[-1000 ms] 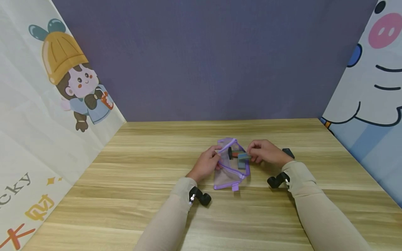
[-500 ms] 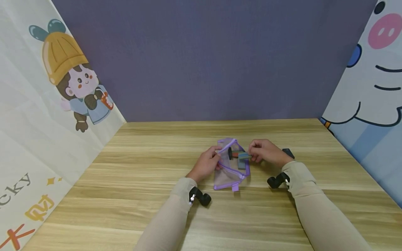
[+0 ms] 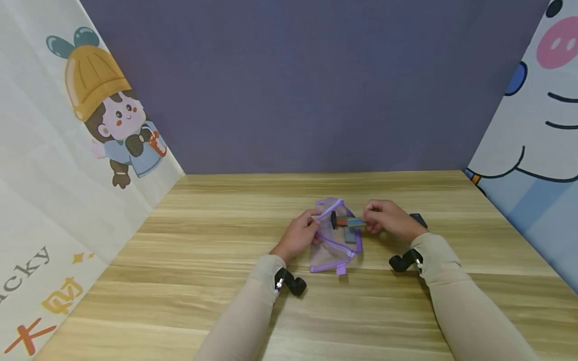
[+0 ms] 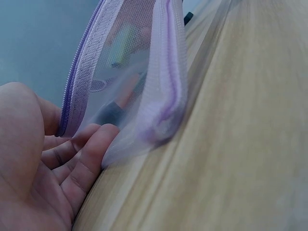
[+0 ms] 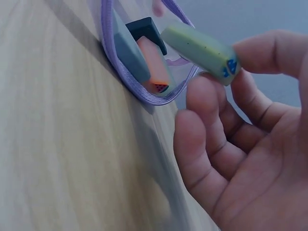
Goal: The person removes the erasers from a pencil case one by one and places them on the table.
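Note:
A purple-edged mesh zipper pouch [image 3: 325,258] lies on the table with its mouth spread towards the right. My left hand [image 3: 298,234] pinches the zipper edge at its left side, as the purple zipper [image 4: 79,72] between thumb and fingers shows. My right hand [image 3: 389,219] pinches a pale green eraser [image 5: 199,50] with a blue print by one end, at the pouch's mouth. Inside the pouch are a grey-blue block [image 5: 129,45], an orange block [image 5: 153,57] with a watermelon print, and a dark block [image 5: 147,30].
The wood-grain table [image 3: 203,281] stretches around the pouch. A dark blue panel [image 3: 316,90] rises at the back, with a printed cloth [image 3: 40,150] on the left and another printed cloth [image 3: 542,145] on the right. Both wrists carry black camera mounts.
My right hand has drawn the green eraser slightly to the right, uncovering more of the grey-blue block. My left hand keeps its hold on the pouch. The head view has shifted a little.

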Tool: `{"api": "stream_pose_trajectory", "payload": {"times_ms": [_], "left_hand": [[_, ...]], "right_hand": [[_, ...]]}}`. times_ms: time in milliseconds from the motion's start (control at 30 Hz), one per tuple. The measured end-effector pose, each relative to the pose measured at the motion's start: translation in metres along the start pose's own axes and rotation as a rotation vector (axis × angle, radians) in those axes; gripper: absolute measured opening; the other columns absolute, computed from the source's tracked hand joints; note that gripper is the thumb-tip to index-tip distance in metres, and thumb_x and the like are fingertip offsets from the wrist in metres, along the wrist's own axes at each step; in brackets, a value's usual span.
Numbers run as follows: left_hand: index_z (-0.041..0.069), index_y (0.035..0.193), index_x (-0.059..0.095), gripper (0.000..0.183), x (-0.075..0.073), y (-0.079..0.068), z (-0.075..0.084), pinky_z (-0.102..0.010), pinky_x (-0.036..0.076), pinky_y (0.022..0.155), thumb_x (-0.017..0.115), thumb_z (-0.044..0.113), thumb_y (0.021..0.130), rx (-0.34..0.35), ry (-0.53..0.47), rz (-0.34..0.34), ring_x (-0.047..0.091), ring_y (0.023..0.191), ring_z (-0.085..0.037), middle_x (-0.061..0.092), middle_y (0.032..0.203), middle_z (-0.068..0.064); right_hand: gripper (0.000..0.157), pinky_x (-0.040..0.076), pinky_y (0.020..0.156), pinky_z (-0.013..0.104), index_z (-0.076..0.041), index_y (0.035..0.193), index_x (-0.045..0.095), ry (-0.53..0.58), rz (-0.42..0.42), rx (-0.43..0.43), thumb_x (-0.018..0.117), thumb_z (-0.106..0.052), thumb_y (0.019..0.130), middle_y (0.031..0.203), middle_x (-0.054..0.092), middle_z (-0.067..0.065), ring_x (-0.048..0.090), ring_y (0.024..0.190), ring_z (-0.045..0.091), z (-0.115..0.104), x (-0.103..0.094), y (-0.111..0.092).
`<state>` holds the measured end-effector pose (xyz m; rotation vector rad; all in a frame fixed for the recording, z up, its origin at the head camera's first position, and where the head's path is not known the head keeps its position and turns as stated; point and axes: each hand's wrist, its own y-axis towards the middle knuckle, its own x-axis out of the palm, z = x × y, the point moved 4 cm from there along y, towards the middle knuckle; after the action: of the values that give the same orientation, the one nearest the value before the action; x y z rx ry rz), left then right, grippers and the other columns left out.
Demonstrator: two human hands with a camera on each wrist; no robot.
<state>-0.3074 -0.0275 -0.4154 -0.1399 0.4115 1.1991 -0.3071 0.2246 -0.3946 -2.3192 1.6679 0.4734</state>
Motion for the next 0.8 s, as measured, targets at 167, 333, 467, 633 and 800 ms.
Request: {"api": "stream_pose_trajectory", "payload": {"times_ms": [167, 333, 467, 633, 800], "left_hand": [[0.004, 0.14, 0.054, 0.036, 0.002, 0.001, -0.001, -0.03, 0.059, 0.065, 0.05, 0.012, 0.104, -0.004, -0.007, 0.001, 0.067, 0.07, -0.018, 0.064, 0.087, -0.008], [0.004, 0.141, 0.053, 0.037, 0.001, 0.001, -0.001, -0.031, 0.059, 0.066, 0.049, 0.012, 0.105, -0.004, -0.012, -0.009, 0.067, 0.071, -0.018, 0.064, 0.088, -0.009], [0.005, 0.142, 0.053, 0.038, -0.001, 0.001, -0.002, -0.029, 0.059, 0.066, 0.05, 0.013, 0.105, -0.003, -0.014, -0.01, 0.067, 0.071, -0.017, 0.063, 0.089, -0.009], [0.006, 0.141, 0.054, 0.037, -0.001, 0.001, -0.004, -0.029, 0.059, 0.066, 0.05, 0.013, 0.105, -0.008, -0.005, -0.001, 0.066, 0.071, -0.017, 0.064, 0.088, -0.008], [0.007, 0.14, 0.054, 0.036, 0.0, 0.002, -0.003, -0.03, 0.059, 0.066, 0.05, 0.013, 0.104, -0.013, -0.004, -0.001, 0.066, 0.071, -0.017, 0.065, 0.088, -0.007]], "right_hand": [[0.02, 0.058, 0.074, 0.042, 0.003, 0.102, 0.059, -0.017, 0.021, -0.015, 0.054, -0.017, 0.102, 0.096, 0.063, 0.021, 0.065, 0.084, 0.036, -0.002, -0.003, -0.008], [0.02, 0.058, 0.073, 0.044, 0.004, 0.102, 0.058, -0.004, 0.043, -0.028, 0.054, -0.015, 0.101, 0.095, 0.062, 0.023, 0.065, 0.082, 0.036, -0.003, -0.007, -0.013], [0.018, 0.058, 0.072, 0.043, 0.004, 0.101, 0.058, -0.002, 0.056, -0.026, 0.054, -0.014, 0.1, 0.095, 0.062, 0.023, 0.066, 0.082, 0.035, -0.002, -0.01, -0.015], [0.018, 0.058, 0.071, 0.042, 0.005, 0.102, 0.056, 0.025, 0.057, -0.027, 0.054, -0.012, 0.1, 0.095, 0.062, 0.023, 0.066, 0.081, 0.031, -0.002, -0.012, -0.019], [0.019, 0.059, 0.071, 0.041, 0.007, 0.103, 0.056, 0.048, 0.076, -0.018, 0.055, -0.012, 0.099, 0.095, 0.062, 0.024, 0.066, 0.08, 0.029, -0.001, -0.015, -0.022]]}}
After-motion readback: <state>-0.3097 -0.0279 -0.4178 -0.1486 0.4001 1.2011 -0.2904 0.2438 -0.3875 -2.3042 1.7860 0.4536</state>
